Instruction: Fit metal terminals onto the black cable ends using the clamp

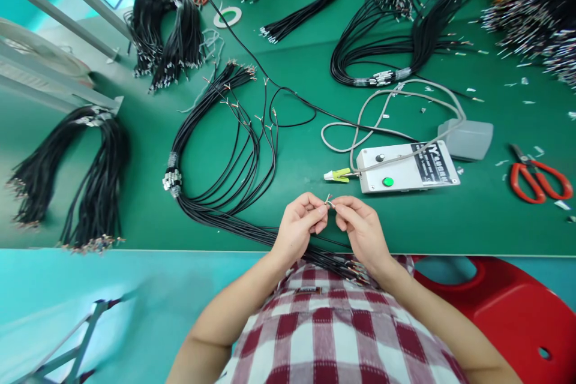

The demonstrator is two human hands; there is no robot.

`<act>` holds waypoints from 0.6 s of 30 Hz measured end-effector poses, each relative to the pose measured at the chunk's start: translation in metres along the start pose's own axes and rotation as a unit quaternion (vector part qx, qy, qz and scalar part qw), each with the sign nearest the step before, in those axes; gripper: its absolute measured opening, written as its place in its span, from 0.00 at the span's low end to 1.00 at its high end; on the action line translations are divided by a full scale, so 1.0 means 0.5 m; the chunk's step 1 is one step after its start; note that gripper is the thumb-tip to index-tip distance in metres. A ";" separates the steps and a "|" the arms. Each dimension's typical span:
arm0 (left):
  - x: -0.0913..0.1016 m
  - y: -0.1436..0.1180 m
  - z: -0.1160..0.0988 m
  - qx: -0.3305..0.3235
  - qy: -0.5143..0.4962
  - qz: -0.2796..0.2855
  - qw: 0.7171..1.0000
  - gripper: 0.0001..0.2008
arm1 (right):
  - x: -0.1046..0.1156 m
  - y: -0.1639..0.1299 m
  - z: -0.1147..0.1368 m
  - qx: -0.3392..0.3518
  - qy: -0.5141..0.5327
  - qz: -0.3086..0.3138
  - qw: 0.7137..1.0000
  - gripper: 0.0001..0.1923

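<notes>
At the near edge of the green table (135,216), the left hand (297,223) and the right hand (362,229) meet fingertip to fingertip, both pinched shut on the tiny bare wire ends (329,200) held between them, just in front of the white control box (407,168). The wire ends look thin, pale and slightly splayed, too small to tell more. They belong to the black cable bundle (225,150), which loops from the table down over the lap. Probable faults: the fine strands could slip from so small a grip, or fray if twisted unevenly; the trailing bundle's weight could also tug them free. Red scissors (540,179) lie well apart, to the right.
</notes>
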State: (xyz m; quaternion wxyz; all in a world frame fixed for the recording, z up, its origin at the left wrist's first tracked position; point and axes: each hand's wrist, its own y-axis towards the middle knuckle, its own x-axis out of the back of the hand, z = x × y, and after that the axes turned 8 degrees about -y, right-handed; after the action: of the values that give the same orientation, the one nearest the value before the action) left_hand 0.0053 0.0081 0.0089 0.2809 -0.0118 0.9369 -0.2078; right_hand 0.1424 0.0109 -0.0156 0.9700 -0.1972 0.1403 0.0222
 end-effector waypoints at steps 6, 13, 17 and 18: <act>0.003 0.003 0.007 -0.004 0.011 0.017 1.000 0.16 | -0.002 0.000 0.006 0.065 -0.051 0.042 0.996 0.12; 0.011 0.004 0.024 -0.040 0.070 0.024 0.996 0.14 | 0.010 0.011 0.007 0.125 -0.103 0.043 0.986 0.08; -0.001 0.007 0.019 -0.156 0.174 0.021 0.972 0.12 | 0.023 0.006 0.009 0.122 -0.109 0.020 0.986 0.07; -0.005 0.010 0.017 -0.180 0.200 0.029 0.963 0.11 | 0.024 0.005 0.009 0.120 -0.113 0.017 0.986 0.08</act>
State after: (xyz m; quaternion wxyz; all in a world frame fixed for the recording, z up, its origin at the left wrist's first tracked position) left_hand 0.0123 0.0096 0.0018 0.0866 0.0069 0.9959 -0.0260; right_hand 0.1549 0.0148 -0.0158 0.9958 -0.0730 0.0351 0.0438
